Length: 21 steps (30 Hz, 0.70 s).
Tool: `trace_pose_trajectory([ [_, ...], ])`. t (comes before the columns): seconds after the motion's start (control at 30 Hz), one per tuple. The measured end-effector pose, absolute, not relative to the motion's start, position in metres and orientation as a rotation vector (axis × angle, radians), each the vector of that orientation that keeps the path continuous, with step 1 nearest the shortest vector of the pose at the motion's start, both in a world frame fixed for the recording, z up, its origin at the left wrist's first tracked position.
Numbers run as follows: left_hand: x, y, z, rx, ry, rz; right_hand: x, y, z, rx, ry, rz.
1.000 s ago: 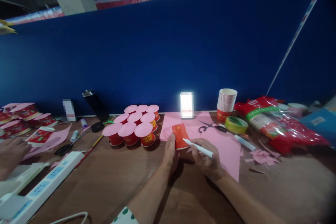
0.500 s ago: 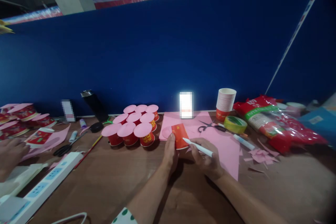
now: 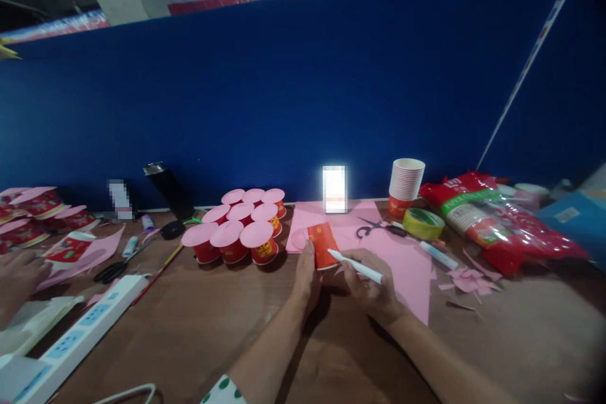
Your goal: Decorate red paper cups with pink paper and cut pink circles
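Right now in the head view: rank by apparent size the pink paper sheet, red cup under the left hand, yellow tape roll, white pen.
1. Pink paper sheet, clearly largest.
2. White pen in the right hand is longest, but thin.
3. Red cup held by the left hand and yellow tape roll look alike; not ranked.

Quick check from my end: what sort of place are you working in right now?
Probably a shared craft workbench, partitioned by a blue board. Signs: paper cups topped with pink discs, pink paper, scissors and tape. Another person's hand works at the far left.
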<state>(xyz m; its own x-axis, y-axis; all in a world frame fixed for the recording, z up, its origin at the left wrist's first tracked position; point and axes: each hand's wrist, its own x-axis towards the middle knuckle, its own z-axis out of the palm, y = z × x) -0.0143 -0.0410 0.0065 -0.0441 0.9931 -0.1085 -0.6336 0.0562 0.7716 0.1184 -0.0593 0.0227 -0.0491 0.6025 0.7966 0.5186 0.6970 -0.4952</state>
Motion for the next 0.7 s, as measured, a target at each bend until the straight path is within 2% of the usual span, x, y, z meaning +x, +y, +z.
trace_pose_trajectory([
  [0.7,-0.0134,-0.0449,0.0157,0.666,0.805,1.448,0.1189,-0.0609,0.0226,-0.886,-1.719,0.149],
])
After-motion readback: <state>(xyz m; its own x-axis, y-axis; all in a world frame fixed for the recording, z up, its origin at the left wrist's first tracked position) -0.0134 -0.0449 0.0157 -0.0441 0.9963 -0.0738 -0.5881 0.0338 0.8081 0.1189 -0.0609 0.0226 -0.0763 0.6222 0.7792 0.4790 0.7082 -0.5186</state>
